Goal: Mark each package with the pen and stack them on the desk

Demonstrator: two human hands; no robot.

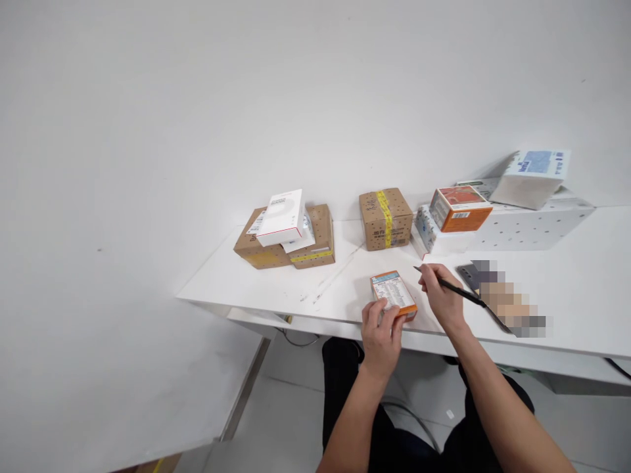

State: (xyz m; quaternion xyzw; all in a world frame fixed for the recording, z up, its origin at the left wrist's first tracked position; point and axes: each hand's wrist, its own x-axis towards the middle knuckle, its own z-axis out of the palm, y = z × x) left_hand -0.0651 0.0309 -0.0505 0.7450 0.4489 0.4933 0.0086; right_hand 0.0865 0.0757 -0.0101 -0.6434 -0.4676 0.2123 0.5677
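My left hand (pixel 379 335) grips the near end of a small orange-edged box (pixel 393 293) with a white printed label, lying flat near the front edge of the white table (pixel 296 289). My right hand (pixel 441 295) holds a thin dark pen (pixel 456 288) just right of that box, its tip pointing up and left, above the tabletop.
On the left of the table a white box (pixel 282 218) lies on top of brown cartons (pixel 308 244). A taped brown carton (pixel 385 219) stands in the middle. An orange box (pixel 459 208), white boxes (pixel 530 177) and a dark flat item (pixel 468 274) sit at the right.
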